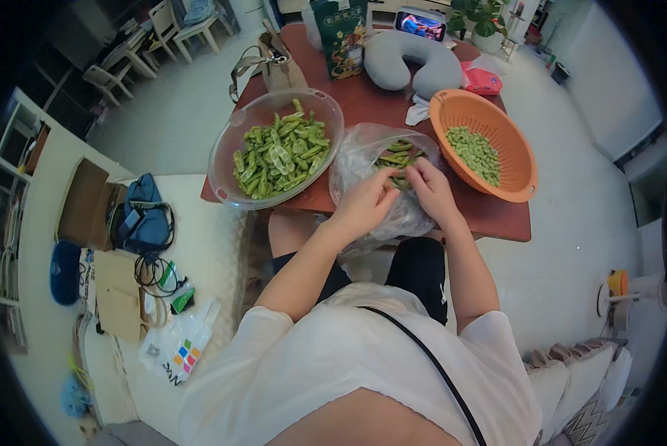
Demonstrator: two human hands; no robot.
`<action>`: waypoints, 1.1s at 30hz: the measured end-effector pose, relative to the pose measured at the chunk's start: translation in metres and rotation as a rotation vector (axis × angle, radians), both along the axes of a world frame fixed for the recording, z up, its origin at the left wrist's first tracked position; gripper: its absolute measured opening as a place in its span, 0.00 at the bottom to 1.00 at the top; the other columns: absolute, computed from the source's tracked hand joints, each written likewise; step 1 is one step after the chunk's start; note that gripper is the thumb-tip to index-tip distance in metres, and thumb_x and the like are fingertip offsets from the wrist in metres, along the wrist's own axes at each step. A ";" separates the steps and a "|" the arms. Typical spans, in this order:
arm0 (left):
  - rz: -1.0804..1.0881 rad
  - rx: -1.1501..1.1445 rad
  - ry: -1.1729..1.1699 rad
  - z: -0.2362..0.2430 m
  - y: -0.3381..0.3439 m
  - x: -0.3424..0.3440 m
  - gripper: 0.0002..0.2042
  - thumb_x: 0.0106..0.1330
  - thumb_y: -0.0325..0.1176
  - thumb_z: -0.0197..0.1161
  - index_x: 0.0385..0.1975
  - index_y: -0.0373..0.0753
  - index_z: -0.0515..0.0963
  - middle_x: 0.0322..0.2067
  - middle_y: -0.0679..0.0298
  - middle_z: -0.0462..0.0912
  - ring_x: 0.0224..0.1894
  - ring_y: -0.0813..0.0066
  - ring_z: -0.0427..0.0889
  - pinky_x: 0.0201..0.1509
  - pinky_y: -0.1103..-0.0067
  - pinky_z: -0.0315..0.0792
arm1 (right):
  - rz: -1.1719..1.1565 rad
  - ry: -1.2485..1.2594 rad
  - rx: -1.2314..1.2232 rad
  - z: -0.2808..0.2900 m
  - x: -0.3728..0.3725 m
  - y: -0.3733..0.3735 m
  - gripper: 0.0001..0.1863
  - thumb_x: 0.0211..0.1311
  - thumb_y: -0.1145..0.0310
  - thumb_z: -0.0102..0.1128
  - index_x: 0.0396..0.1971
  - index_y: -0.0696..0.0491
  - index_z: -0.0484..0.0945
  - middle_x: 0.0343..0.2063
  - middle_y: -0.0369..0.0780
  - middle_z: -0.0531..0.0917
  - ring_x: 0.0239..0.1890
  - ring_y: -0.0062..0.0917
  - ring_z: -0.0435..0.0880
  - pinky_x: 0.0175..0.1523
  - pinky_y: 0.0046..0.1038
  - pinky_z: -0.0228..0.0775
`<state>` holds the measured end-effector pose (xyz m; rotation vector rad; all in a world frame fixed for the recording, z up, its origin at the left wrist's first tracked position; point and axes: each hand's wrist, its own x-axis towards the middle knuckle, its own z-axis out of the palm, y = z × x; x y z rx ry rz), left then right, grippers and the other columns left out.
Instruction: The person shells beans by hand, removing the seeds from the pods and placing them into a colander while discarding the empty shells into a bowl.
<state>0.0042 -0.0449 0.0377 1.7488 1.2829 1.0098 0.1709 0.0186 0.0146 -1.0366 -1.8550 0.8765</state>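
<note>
My left hand and my right hand meet over a clear plastic bag, fingers closed on what looks like a green bean pod at their tips, partly hidden. More pods lie in the bag's opening. Left of the bag sits a wide clear bowl heaped with green pods. Right of it is an orange colander holding pale green shelled beans.
The red-brown table also carries a tan handbag, green packet, grey neck pillow, phone, pink pack and plant. A cluttered cream seat is at left, a fan at right.
</note>
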 end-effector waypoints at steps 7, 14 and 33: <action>0.381 0.604 0.377 -0.023 -0.053 -0.065 0.11 0.52 0.23 0.58 0.36 0.37 0.75 0.36 0.60 0.76 0.39 0.59 0.74 0.43 0.71 0.69 | -0.057 0.138 0.046 -0.027 -0.002 0.000 0.13 0.60 0.67 0.53 0.21 0.58 0.65 0.15 0.37 0.66 0.21 0.18 0.63 0.27 0.23 0.59; 0.572 0.632 0.608 -0.058 -0.070 -0.096 0.13 0.49 0.28 0.63 0.37 0.38 0.77 0.30 0.62 0.74 0.35 0.63 0.73 0.39 0.71 0.67 | -0.052 0.143 0.055 -0.029 -0.002 0.001 0.13 0.60 0.68 0.54 0.20 0.58 0.65 0.15 0.35 0.66 0.21 0.17 0.62 0.26 0.21 0.58; 0.713 0.859 0.715 0.038 -0.052 -0.116 0.10 0.46 0.24 0.65 0.30 0.39 0.80 0.26 0.65 0.76 0.28 0.66 0.73 0.35 0.75 0.66 | -0.049 0.135 0.023 -0.024 -0.001 -0.003 0.12 0.60 0.68 0.54 0.21 0.58 0.66 0.16 0.33 0.68 0.22 0.15 0.63 0.28 0.19 0.59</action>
